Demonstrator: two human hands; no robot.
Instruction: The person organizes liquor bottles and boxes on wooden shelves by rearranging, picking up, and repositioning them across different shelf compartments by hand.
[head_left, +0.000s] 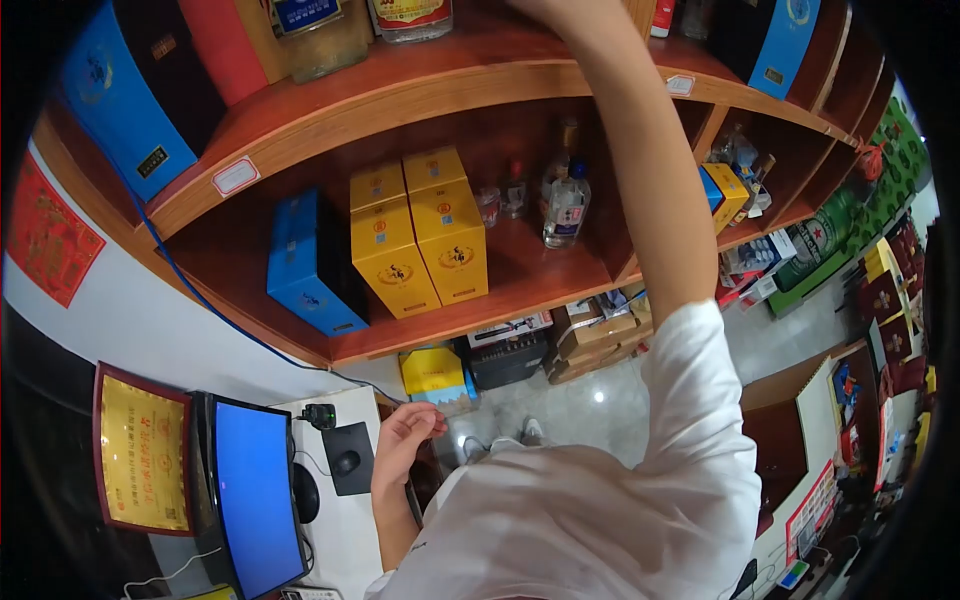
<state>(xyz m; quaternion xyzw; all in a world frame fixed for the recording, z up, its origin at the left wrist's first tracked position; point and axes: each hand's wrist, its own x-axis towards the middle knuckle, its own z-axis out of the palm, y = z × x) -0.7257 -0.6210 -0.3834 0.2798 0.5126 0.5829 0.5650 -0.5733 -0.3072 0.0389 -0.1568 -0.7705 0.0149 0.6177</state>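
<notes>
My right arm stretches up across the cabinet to the upper shelf. Only part of my right hand shows at the top edge; its fingers are cut off, so what it touches is hidden. Clear bottles with labels stand left of it on that shelf. My left hand hangs low by my body near the desk, fingers loosely curled together with nothing visible in them. On the shelf below my right arm are yellow boxes, a blue and black box and a clear bottle with a blue cap.
A monitor, a mouse and a framed gold plaque are on the left by the white desk. Cartons and a black box sit on the floor under the cabinet. Wooden shelf edges run across.
</notes>
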